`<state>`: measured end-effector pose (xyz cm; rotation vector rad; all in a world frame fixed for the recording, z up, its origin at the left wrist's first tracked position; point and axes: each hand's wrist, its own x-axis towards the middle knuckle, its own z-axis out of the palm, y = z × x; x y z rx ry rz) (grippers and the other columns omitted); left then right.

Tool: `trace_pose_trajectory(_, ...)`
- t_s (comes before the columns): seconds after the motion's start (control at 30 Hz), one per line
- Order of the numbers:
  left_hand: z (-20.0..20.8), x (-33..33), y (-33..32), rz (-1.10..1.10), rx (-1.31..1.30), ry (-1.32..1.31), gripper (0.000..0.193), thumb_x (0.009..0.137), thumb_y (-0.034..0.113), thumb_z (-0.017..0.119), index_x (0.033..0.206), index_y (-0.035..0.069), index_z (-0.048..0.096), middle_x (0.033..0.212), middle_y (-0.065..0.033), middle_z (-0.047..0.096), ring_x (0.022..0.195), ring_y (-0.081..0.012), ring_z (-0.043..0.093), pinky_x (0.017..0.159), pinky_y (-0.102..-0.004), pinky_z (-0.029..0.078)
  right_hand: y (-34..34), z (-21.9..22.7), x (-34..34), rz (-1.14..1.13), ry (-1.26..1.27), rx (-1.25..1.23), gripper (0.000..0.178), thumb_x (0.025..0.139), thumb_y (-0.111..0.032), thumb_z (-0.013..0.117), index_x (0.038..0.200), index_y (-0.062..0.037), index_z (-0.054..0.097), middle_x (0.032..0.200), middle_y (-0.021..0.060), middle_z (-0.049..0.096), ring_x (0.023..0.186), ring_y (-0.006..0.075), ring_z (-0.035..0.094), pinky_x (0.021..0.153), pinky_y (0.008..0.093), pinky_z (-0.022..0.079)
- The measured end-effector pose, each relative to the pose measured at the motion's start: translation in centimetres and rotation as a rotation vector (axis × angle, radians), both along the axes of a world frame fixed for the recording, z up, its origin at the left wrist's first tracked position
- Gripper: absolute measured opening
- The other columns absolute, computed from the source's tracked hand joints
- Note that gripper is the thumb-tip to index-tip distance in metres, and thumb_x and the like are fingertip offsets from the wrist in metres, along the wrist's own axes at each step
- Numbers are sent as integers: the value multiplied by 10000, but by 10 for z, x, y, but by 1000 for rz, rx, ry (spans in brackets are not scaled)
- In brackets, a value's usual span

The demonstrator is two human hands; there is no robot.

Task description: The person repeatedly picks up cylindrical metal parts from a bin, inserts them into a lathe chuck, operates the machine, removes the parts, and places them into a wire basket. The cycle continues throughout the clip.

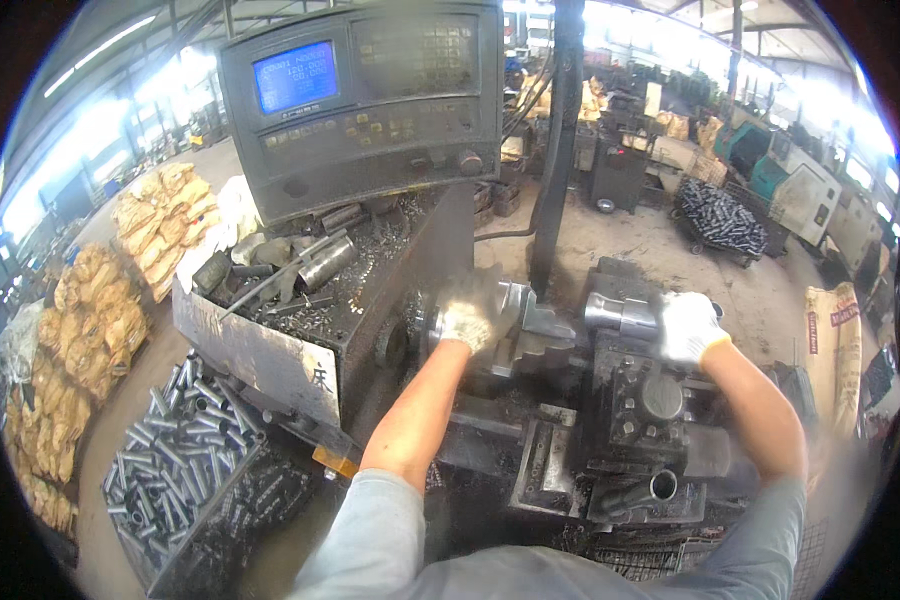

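My left hand (467, 315), in a grimy white glove, is at the jawed chuck (520, 325) of a metal lathe. Its fingers are smeared by motion, so whether they hold anything cannot be made out. On the right, my gloved right hand (688, 328) is closed over the right end of a shiny metal cylinder (618, 314), which lies level on the machine's tool carriage. Just below that hand sits a dark, oily tool post (662, 395) with bolts. Nearer to me, a short hollow tube (660, 487) lies tilted on the carriage.
A control panel (370, 110) with a lit blue screen stands above the chuck. Metal parts and chips litter the machine-top tray (255, 340). Cut tubes (175, 460) fill a bin at lower left, beside stacked sacks (90, 330). A dark post (558, 150) rises behind; a loaded cart (725, 218) is farther right.
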<state>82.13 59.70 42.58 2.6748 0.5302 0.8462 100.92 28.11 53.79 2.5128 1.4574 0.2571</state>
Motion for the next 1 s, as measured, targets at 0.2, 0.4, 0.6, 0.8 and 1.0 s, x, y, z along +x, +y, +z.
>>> trace_pose_trajectory(0.2, -62, -82, -141, -838, -781, -550, 757, 901, 256, 831, 1544, 53, 486, 1464, -129, 613, 1351, -303, 586, 1135, -437, 486, -21, -23, -195, -353, 1349, 566, 577, 802, -366, 818, 1239, -6, 705, 1060, 97, 772, 879, 230, 758, 755, 421, 616)
trace_pose_trajectory(0.4, -188, -130, -193, -232, -2232, -29, 348, 1040, 250, 694, 1302, 22, 682, 1200, -94, 732, 1102, -205, 696, 974, -359, 569, -63, -191, -259, -729, 2167, 905, 499, 939, -322, 823, 1319, -40, 666, 1014, 29, 718, 859, 147, 693, 713, 297, 576)
trace_pose_trajectory(0.6, -205, -136, -211, -141, -2143, -34, 347, 1007, 213, 709, 1308, 43, 684, 1201, -109, 734, 1110, -265, 693, 955, -374, 570, -74, -272, -260, -559, 1266, 642, 774, 832, -396, 862, 1404, 37, 572, 1085, 194, 744, 993, 246, 736, 864, 389, 595)
trace_pose_trajectory(0.8, -193, -152, -188, -265, -2460, -301, 365, 1028, 371, 570, 1116, 37, 688, 1072, -142, 748, 1009, -322, 727, 926, -524, 597, -268, -236, -280, -487, 1148, 477, 778, 740, -508, 876, 1297, 13, 718, 1030, 210, 791, 892, 287, 767, 813, 407, 608)
trace_pose_trajectory(1.0, -186, -169, -164, -392, -2355, -245, 409, 1100, 437, 509, 1235, 83, 663, 1091, -131, 757, 983, -316, 746, 853, -549, 636, -458, -206, -313, -1449, 497, -297, 667, 773, -446, 873, 1270, -31, 710, 1061, 179, 800, 844, 319, 782, 755, 449, 624)
